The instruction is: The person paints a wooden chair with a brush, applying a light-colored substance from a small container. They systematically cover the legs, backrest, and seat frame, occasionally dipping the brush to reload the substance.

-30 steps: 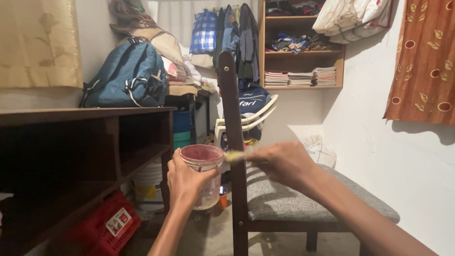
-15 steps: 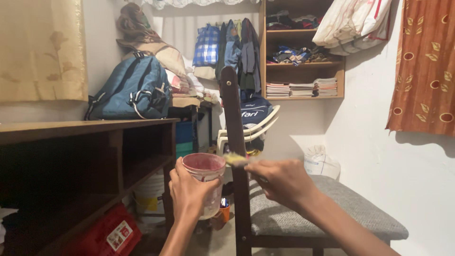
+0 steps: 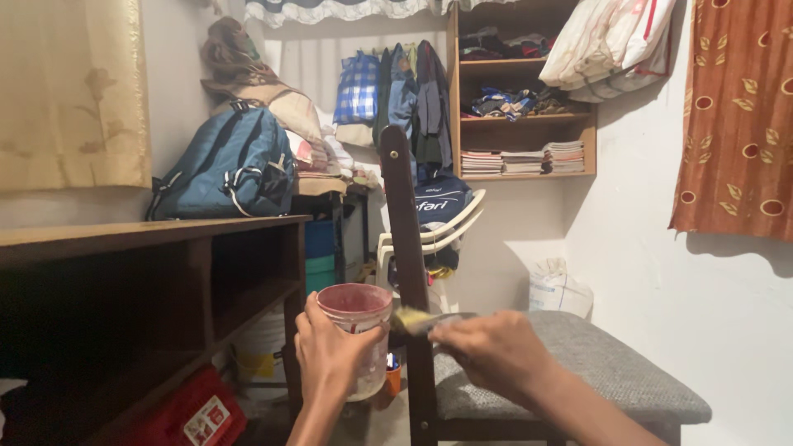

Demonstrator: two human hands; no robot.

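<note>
Two hands work over one chair in a crowded room. At far left, one pale curtain (image 3: pixel 74 91) hangs above a dark wooden counter (image 3: pixel 149 231) that carries one blue backpack (image 3: pixel 227 165); below it sit one red plastic crate (image 3: pixel 194 409) and one white bucket (image 3: pixel 258 351). The left hand (image 3: pixel 330 351) has its fingers wrapped around one cup (image 3: pixel 357 330), a round plastic vessel stained red at the rim, held just left of the chair's back post. The right hand (image 3: pixel 491 355) has its fingers clenched on one brush (image 3: pixel 417 320), its yellowish bristles touching the dark wooden chair (image 3: pixel 405 215), whose seat is padded in grey woven cloth. Behind, clothes hang on the wall, one white plastic seat shows, and a wooden shelf (image 3: pixel 524 116) of three tiers holds folded cloth and stacked paper. At right hangs one orange leaf-patterned curtain (image 3: pixel 735 116).
</note>
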